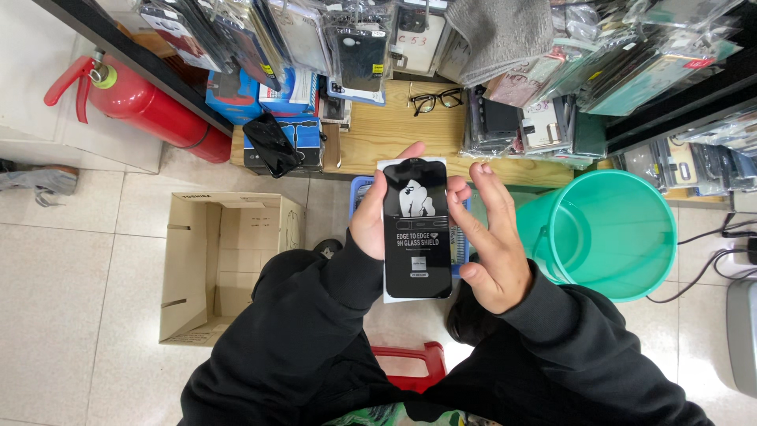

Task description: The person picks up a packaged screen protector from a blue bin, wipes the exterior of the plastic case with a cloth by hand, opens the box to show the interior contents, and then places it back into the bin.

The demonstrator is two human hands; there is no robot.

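Observation:
A flat black screen-protector package [416, 229] with a white backing card is held upright in front of me, at the centre of the head view. My left hand [377, 213] grips its left edge, thumb tip reaching the top. My right hand [490, 237] is against the package's right edge, index and thumb touching it, the other fingers spread. Both arms wear black sleeves.
An open cardboard box [225, 260] stands on the tiled floor at left. A teal plastic bucket [611, 233] is at right. A wooden shelf [394, 130] ahead holds glasses [436, 99] and phone cases. A red fire extinguisher [142, 99] lies upper left. A red stool [412, 364] is below me.

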